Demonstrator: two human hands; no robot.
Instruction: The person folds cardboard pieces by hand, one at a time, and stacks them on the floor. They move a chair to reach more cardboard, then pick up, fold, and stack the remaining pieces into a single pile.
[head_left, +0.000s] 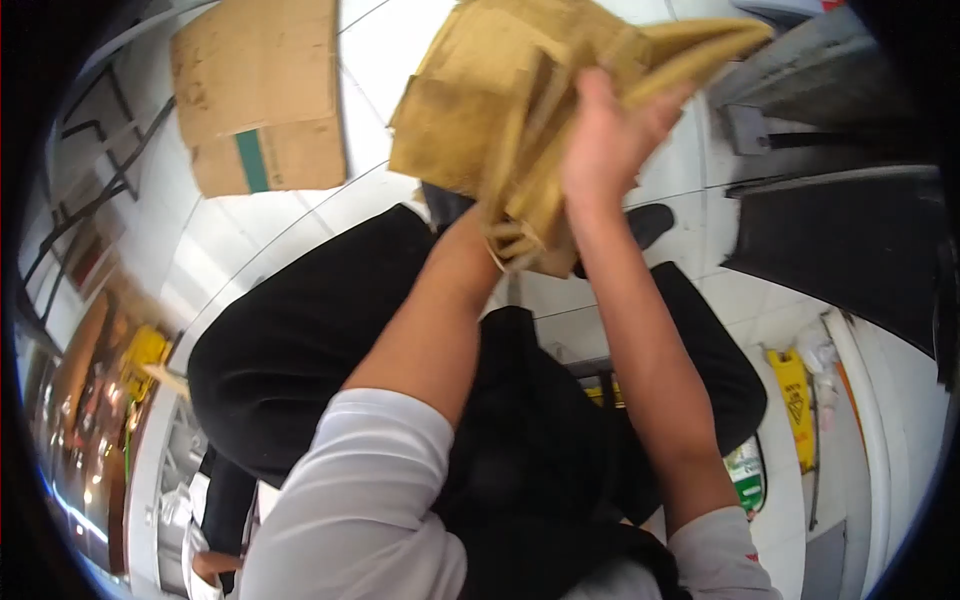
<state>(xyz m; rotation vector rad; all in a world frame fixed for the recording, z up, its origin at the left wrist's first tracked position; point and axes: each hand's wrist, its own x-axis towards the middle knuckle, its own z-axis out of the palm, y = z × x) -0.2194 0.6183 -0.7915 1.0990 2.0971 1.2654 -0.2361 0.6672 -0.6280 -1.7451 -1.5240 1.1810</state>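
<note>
Crumpled, folded brown cardboard (pixel 470 110) is held up in front of me at the top centre, partly blurred. My right hand (pixel 610 150) is closed on its right part, the thumb lying over a fold. My left forearm reaches up to the cardboard's lower edge, and the left hand itself is hidden behind it. A flattened cardboard box (pixel 260 90) with a green strip lies on the white tiled floor to the left, apart from the held piece.
A black panel (pixel 840 250) stands at the right, with a yellow floor sign (pixel 795 405) below it. Black metal frames (pixel 105 150) are at the far left. Part of another person's arm (pixel 215 563) shows at the lower left.
</note>
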